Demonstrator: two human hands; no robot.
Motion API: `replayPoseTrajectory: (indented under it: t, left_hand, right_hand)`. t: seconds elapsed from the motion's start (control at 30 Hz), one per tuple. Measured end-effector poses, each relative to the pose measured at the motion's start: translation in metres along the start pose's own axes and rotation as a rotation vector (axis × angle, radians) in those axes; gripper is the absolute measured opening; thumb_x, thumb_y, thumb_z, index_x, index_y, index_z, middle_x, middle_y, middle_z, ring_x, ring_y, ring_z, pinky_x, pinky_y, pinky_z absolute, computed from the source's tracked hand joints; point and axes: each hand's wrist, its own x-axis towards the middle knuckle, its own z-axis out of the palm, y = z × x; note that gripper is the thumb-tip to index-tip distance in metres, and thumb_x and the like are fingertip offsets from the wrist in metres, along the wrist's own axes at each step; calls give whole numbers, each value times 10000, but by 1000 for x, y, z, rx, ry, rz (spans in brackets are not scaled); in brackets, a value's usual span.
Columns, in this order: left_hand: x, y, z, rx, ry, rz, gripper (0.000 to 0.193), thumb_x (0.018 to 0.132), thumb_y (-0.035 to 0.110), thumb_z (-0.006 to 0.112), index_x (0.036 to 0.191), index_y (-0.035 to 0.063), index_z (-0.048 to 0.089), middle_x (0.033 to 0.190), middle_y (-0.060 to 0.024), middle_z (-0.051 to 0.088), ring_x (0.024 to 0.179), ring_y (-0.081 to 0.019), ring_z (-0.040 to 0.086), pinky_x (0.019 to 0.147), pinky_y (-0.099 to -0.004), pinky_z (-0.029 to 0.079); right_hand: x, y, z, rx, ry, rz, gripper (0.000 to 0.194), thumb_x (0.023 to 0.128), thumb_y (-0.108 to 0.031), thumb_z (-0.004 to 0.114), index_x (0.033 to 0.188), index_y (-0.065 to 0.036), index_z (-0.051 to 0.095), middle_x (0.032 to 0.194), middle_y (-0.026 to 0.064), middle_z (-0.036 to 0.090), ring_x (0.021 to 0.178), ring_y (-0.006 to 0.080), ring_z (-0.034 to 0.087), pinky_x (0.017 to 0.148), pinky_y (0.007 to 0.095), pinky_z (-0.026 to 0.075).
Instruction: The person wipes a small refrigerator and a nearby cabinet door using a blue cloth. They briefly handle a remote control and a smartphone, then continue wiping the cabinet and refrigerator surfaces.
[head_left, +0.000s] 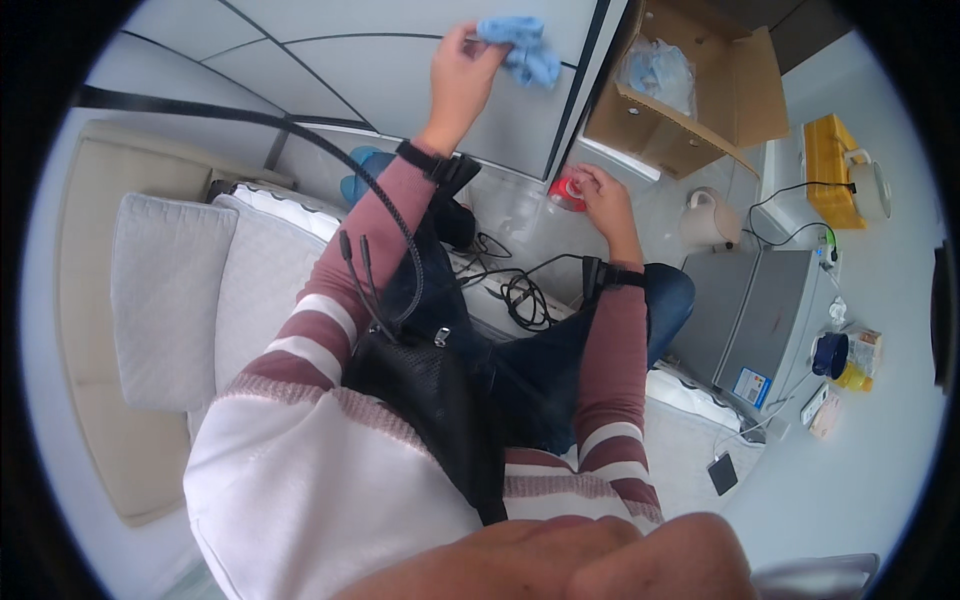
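My left hand (465, 75) is raised before a white panelled door or cabinet front (360, 67) and grips a crumpled light-blue cloth (529, 52) between thumb and fingers. Lower and to the right, my right hand (604, 199) has its fingers on a red object (567, 194) with a pale round part, near the panel's lower corner. The fingers partly cover this object, and its exact kind cannot be told. Both wrists wear black straps with small devices.
An open cardboard box (675, 127) holding clear plastic stands at the upper right. Below it are a beige kettle (710, 217) and a grey cabinet or small fridge (742, 315). Coiled black cables (525, 296) lie between my knees. A bed with a grey pillow (172, 300) is at left.
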Motion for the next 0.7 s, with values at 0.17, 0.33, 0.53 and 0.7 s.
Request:
replayPoseTrajectory:
  t: [0.17,0.33,0.53,0.7]
  left_hand:
    - [11,41,33,151,14,361,262,892,150,769,1107,32,678,1024,-77,696,853,-175,704,683,-324,562]
    - [-32,14,36,420,-283,488,263,841,94,735,1099,75,689,1051,-90,677,833,-293,683,742,-368,567]
    - [53,91,10,461,12,462,276,902,91,696,1175,64,669,1047,-90,685,892,-250,666,754,-357,560]
    - [137,201,-16,216,409,856,384,930,41,660,1306,-4,595,1166,-168,623,927,-233,646,703,-326,548]
  right_hand:
    - [-7,-2,-7,48,5,23,342,1020,-245,592,1257,-16,685,1121,157,763,1007,263,745,873,355,570]
    - [-14,0,-10,59,11,31,337,1018,-240,596,1251,-15,688,1116,151,765,997,258,746,861,346,573]
    - [-22,1,-12,38,-12,-3,325,1010,-230,601,1241,-24,700,1094,139,770,977,239,745,858,343,573]
    - [-19,4,-8,35,-11,-2,323,1003,-229,605,1249,-44,704,1077,149,769,957,233,743,857,348,570]
